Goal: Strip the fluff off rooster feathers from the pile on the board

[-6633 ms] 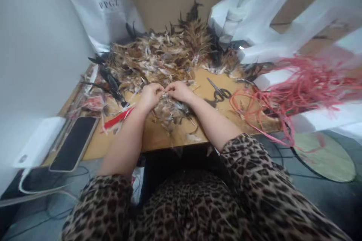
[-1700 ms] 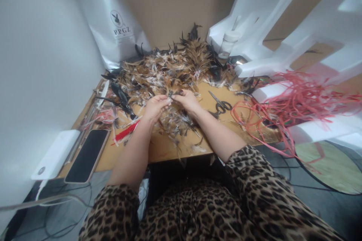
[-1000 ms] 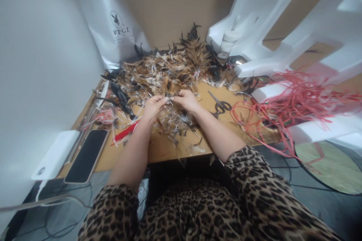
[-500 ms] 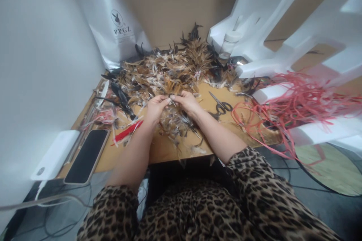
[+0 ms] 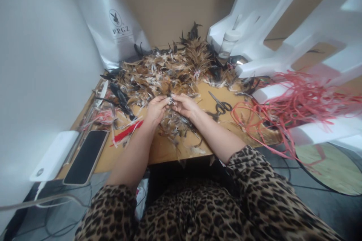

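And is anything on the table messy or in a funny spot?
Yes: the phone pokes past the front edge of the table, so it might get knocked off. The pink strips are badly tangled, some dangling off. Loose feathers lie scattered too, so it looks messy.

brown feather bunch [image 5: 170, 92], pinched, pointing away

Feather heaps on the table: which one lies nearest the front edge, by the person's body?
The small grey-brown heap, on the body side of the left hand and right hand. The large brown heap spreads beyond them.
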Motion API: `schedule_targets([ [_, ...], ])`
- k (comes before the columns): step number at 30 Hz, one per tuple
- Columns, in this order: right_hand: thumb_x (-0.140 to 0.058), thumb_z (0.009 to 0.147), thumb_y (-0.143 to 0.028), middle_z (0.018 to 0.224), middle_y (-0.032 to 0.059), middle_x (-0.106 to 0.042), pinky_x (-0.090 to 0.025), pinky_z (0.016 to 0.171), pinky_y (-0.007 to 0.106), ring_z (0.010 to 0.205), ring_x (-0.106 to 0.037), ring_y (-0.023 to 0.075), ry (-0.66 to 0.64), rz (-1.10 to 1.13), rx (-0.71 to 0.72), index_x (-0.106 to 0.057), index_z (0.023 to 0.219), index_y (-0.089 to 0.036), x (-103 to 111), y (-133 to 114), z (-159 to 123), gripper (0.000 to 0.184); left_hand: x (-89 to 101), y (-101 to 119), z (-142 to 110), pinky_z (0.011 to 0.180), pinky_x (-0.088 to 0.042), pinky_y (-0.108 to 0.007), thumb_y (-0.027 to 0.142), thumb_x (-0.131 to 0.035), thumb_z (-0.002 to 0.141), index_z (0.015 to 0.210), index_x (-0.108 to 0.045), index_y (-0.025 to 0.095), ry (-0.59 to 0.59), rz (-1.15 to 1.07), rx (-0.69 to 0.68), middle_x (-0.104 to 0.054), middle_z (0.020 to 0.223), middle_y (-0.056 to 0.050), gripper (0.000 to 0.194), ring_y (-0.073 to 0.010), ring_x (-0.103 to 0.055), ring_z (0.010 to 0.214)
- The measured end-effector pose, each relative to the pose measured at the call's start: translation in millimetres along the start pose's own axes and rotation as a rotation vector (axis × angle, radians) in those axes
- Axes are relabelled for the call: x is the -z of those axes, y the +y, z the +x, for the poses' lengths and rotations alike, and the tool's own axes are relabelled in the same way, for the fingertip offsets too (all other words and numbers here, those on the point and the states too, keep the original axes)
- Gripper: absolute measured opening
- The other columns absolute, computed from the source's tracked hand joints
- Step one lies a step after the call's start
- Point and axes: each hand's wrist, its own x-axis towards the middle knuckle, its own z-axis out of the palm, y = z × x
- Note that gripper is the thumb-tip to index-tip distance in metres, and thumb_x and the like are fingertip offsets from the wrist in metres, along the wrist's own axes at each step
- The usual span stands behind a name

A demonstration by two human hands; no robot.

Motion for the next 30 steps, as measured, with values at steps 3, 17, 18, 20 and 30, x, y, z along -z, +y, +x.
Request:
schedule_targets([
  [3,-0.081,0.051,-0.026,0.048,-0.0071,-0.052,-0.034,0.041,0.017,0.042,-0.041,0.0037,0.077,-0.057,0.044,-0.050,0.063,-0.017,0.1,0.7,1.1,0.035,0.1,0.9,-1.1,0.052,-0.043,-0.017,0.024,-0.079,0.051,0.072,-0.062,0.014,0.021,0.064,0.020,-0.063,0.066,0.002,0.029,-0.0054,-0.056,0.055],
  [17,-0.082,0.050,-0.029,0.046,-0.0077,-0.050,-0.037,0.044,0.018,0.044,-0.045,0.0048,0.049,-0.092,0.027,-0.039,0.060,-0.018,0.0,-1.8,0.0,0.045,7.4,6.5,-4.0,0.045,-0.036,-0.017,0.023,-0.080,0.050,0.069,-0.063,0.012,-0.098,0.242,0.070,-0.062,0.058,0.000,0.027,-0.0054,-0.051,0.047],
  [18,-0.082,0.051,-0.028,0.048,-0.0074,-0.051,-0.039,0.045,0.018,0.045,-0.046,0.0053,0.017,-0.064,0.002,-0.040,0.060,-0.018,0.5,-1.6,-0.1,0.044,7.6,7.2,-4.4,0.046,-0.037,-0.017,0.022,-0.080,0.051,0.069,-0.063,0.012,-0.120,0.219,0.077,-0.063,0.060,-0.001,0.027,-0.0056,-0.052,0.049],
  [20,-0.081,0.052,-0.027,0.051,-0.0066,-0.054,-0.043,0.049,0.019,0.049,-0.049,0.0059,-0.043,-0.015,-0.041,-0.043,0.063,-0.018,1.4,-1.4,-0.3,0.041,7.7,8.2,-4.9,0.050,-0.040,-0.018,0.022,-0.080,0.051,0.071,-0.063,0.012,-0.166,0.159,0.100,-0.065,0.065,-0.002,0.028,-0.0070,-0.056,0.054],
  [30,-0.078,0.054,-0.036,0.059,-0.0057,-0.058,-0.029,0.042,0.016,0.045,-0.043,0.0026,0.028,-0.243,0.108,-0.058,0.076,-0.016,1.5,-1.2,-0.5,0.036,10.2,4.0,5.2,0.046,-0.037,-0.016,0.023,-0.081,0.047,0.069,-0.060,0.014,0.059,0.128,-0.007,-0.061,0.057,0.001,0.031,-0.0062,-0.054,0.050],
])
